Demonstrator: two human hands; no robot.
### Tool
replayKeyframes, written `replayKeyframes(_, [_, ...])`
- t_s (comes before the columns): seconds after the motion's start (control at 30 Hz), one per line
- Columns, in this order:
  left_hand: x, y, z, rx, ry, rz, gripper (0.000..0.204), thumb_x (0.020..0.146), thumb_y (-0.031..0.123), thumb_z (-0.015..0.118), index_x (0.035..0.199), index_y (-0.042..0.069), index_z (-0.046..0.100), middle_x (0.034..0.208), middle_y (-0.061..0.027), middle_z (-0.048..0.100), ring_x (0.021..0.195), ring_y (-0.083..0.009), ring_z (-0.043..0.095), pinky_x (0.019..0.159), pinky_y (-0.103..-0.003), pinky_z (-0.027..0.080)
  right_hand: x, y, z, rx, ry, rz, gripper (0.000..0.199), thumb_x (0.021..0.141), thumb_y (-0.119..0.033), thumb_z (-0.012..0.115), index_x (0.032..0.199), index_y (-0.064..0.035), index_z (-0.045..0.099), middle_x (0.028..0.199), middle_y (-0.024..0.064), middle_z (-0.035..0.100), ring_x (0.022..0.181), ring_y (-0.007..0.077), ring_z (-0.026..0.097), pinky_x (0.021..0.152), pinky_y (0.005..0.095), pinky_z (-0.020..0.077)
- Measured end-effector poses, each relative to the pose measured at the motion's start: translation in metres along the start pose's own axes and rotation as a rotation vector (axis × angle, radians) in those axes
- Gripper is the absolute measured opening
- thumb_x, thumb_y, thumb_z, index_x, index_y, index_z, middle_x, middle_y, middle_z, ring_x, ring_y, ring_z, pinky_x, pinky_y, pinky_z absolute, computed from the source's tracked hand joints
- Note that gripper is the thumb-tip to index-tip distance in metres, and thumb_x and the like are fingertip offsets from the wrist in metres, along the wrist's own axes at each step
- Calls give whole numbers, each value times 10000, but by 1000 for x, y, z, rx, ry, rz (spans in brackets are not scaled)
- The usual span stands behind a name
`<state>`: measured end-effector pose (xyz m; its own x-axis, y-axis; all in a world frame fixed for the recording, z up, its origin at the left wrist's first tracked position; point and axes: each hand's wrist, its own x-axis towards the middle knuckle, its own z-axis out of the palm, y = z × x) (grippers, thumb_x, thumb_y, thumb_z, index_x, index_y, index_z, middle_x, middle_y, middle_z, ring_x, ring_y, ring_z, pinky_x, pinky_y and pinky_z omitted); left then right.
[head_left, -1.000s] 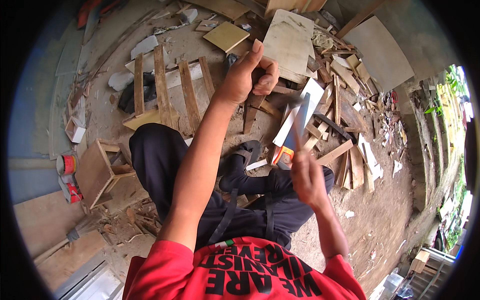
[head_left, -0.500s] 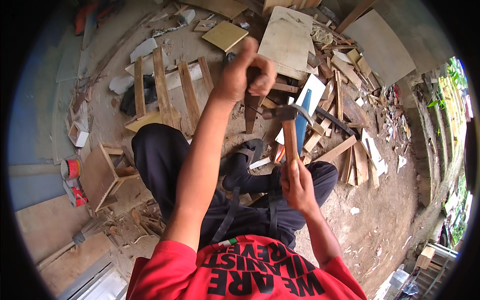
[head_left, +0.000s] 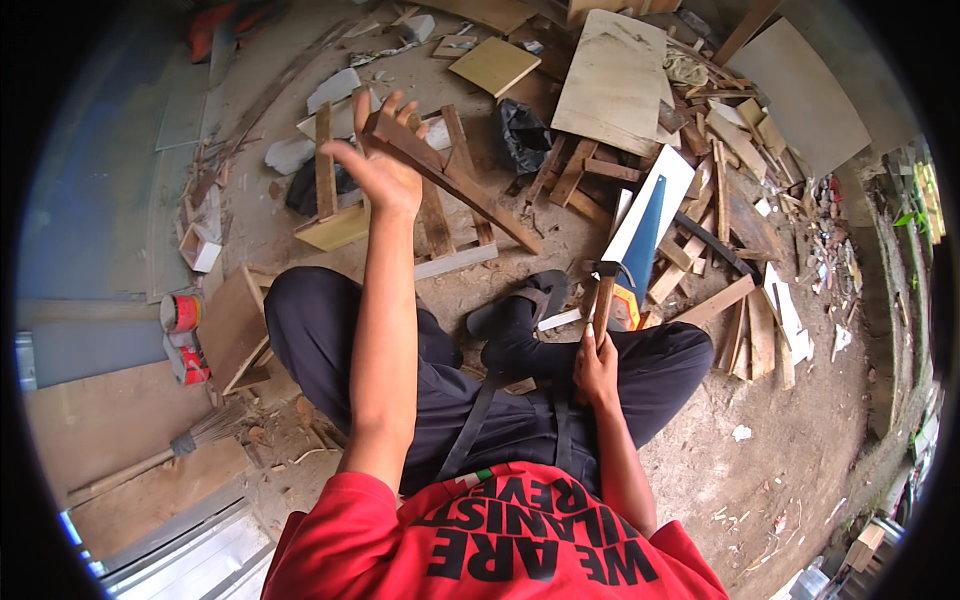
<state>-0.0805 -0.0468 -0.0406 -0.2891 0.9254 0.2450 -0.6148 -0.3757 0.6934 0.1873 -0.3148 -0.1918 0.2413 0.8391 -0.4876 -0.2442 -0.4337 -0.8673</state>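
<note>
My left hand point(head_left: 388, 180) is raised at the centre left, fingers and thumb spread apart. A dark brown strip of wood point(head_left: 460, 188) slants from beside its palm and fingers down to the right; whether it rests on the hand or hangs loose, I cannot tell. Near my right knee, my right hand point(head_left: 597, 370) grips a claw hammer point(head_left: 603, 300) by its wooden handle, the dark head pointing away from me. Just beyond the hammer, a handsaw with a blue blade point(head_left: 645, 232) and an orange-and-black handle lies against a white board point(head_left: 678, 172).
A slatted wooden frame point(head_left: 435, 225) lies beyond my left knee. Scrap wood point(head_left: 735, 320) is heaped at the right, with a large pale panel point(head_left: 612, 80) at the back. On the left are a small wooden box-like piece point(head_left: 232, 330), red tins point(head_left: 183, 315) and a broom point(head_left: 190, 443).
My left hand has opened from a closed grip and shifted left, and the wood strip now shows lengthwise, slanted. The hammer, still in my right hand, has dropped lower. The view has shifted slightly.
</note>
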Motion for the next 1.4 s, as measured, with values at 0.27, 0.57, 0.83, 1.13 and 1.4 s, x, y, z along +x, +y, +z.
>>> replayKeyframes(0.27, [-72,-46,-84,46,150,-151,962,862,848,294,1569,206,178,1518,-109,358,1419,-281,317,1185,-496,94,32,-4,4,171,-26,106,370,1007,-463,545,856,-158,400,546,-58,333,346,67,333,314,248,264])
replayKeyframes(0.57, [-94,-94,-93,460,385,35,290,1044,163,482,1266,59,328,1054,-120,587,895,-184,625,827,-343,504,26,3,4,94,-57,183,350,999,-425,578,864,-141,424,527,-59,359,349,56,349,313,247,280])
replayKeyframes(0.83, [-22,-11,-5,823,52,203,363,980,160,606,1139,19,312,932,-103,533,735,-150,585,661,-328,496,35,7,-5,179,-4,208,352,991,-438,587,874,-150,422,532,-71,330,355,51,322,322,244,243])
replayKeyframes(1.13, [-9,-57,-33,1423,-796,-136,424,850,204,627,1145,-1,402,966,-240,591,915,-414,621,799,-467,490,33,2,-1,119,-26,256,385,962,-471,622,895,-160,405,570,-64,327,395,58,338,355,239,276])
replayKeyframes(1.4, [-57,-105,-129,1831,-787,-193,761,836,297,741,1450,70,352,1417,-161,392,1327,-354,399,1082,-438,353,30,7,-4,97,3,229,368,980,-439,606,882,-128,435,536,-48,365,366,70,363,332,256,301])
